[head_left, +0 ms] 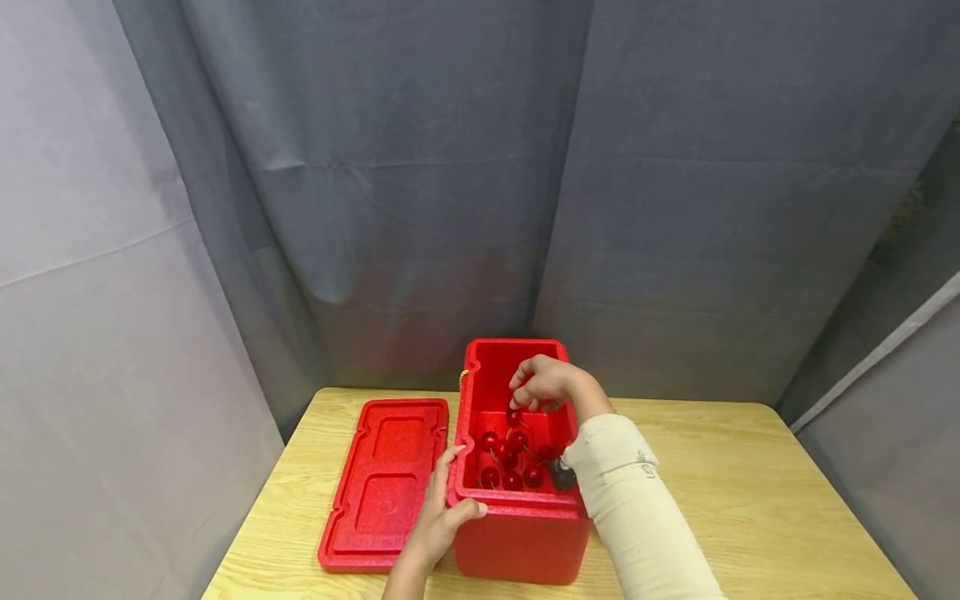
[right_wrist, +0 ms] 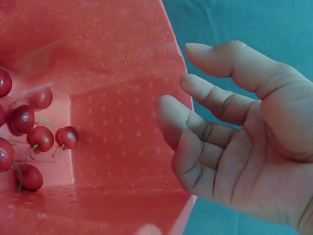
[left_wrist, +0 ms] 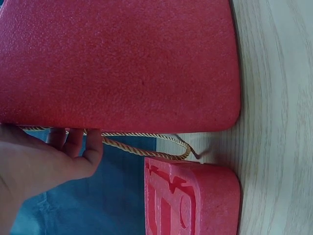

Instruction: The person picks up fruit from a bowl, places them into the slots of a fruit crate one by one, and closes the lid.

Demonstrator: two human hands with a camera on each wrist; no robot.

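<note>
A red foam box [head_left: 517, 550] stands with its top off, several red cherries [head_left: 512, 481] lying on its floor. At the box's near left corner my left hand [head_left: 438, 521] grips the wall, thumb at the front, fingers along the side. In the left wrist view those bent fingers [left_wrist: 93, 147] press the box's side beside a gold cord [left_wrist: 146, 151]. Over the inside of the box hovers my right hand [head_left: 543, 385], fingers loosely bent. The right wrist view shows nothing in that hand [right_wrist: 244, 142]; stemmed cherries [right_wrist: 22, 119] lie apart from it, one blurred.
A red lid [head_left: 386, 492] lies flat on the wooden table [head_left: 750, 500], left of the box. Grey curtains [head_left: 420, 208] hang behind and at both sides. A small dark object [head_left: 562, 475] is by my right wrist.
</note>
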